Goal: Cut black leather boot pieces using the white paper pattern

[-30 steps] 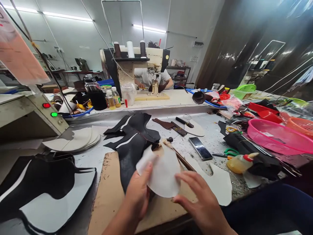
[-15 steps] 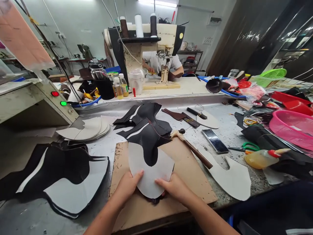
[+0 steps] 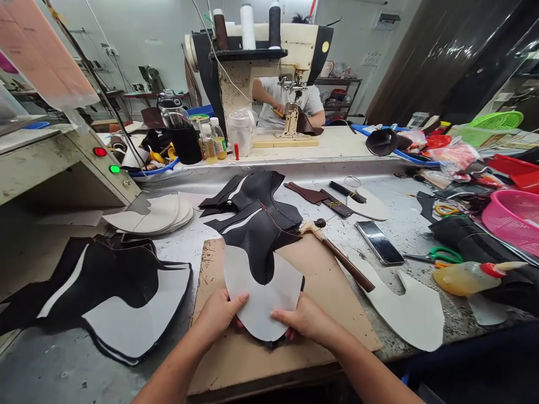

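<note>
A white rounded lining piece point(image 3: 259, 303) lies on a brown cardboard board point(image 3: 320, 280), with a black leather shoe upper point(image 3: 259, 235) overlapping its top. My left hand point(image 3: 219, 314) pinches the white piece's left edge, thumb on top. My right hand point(image 3: 305, 320) pinches its right edge the same way. A dark edge of leather shows under the piece's lower rim.
A wooden-handled hammer point(image 3: 337, 255) lies on the board's right side. White cut pieces point(image 3: 404, 308), a phone point(image 3: 379, 242), green scissors point(image 3: 438, 257) and a glue bottle point(image 3: 467, 276) sit to the right. Black-and-white uppers point(image 3: 113, 292) are stacked left. A person sews at a machine point(image 3: 290, 95) behind.
A second ago the white piece was lifted and curled in both hands. It now lies flat on the board under the black upper, both hands gripping its edges.
</note>
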A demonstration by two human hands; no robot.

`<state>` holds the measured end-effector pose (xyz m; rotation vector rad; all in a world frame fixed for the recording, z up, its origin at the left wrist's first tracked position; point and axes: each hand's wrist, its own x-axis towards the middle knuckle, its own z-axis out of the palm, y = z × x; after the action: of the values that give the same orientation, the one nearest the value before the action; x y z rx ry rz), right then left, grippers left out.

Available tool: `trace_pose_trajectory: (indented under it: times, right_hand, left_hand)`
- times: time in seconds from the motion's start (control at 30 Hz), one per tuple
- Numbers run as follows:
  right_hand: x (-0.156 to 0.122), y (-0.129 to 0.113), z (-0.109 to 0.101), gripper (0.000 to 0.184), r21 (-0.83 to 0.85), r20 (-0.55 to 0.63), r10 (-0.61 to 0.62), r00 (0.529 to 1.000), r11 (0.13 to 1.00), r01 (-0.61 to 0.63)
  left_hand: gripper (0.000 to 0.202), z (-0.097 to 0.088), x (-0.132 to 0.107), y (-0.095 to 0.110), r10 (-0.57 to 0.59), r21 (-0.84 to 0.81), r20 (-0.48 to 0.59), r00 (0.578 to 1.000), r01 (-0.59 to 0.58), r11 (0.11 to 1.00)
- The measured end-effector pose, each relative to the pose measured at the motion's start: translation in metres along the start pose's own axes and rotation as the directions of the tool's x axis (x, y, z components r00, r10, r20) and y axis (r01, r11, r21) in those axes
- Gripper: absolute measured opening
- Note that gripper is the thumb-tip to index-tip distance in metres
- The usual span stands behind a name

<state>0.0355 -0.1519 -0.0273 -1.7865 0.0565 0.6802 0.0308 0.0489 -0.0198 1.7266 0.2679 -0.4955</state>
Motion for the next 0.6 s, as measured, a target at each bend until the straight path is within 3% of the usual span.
trace_pose_trajectory:
  times: [0.2, 0.47, 0.6]
  right_hand:
    - [-0.002, -0.003, -0.001, 0.016, -0.073, 0.009, 0.034, 0.999, 0.997, -0.034]
    - [-0.003, -0.001, 0.005, 0.009, -0.177, 0.000, 0.079, 0.997, 0.981, -0.077]
    - [-0.004, 0.001, 0.009, 0.012, -0.231, -0.028, 0.095, 0.995, 0.968, -0.099]
  left_hand:
    - [0.033, 0.001, 0.000, 0.003, -0.022, 0.046, -0.038, 0.999, 0.024, 0.999]
    - [0.024, -0.038, 0.031, 0.009, 0.056, 0.066, -0.217, 0.975, -0.042, 0.997]
    - [0.014, -0.042, 0.039, 0.011, 0.040, 0.090, -0.259, 0.965, -0.017, 0.996]
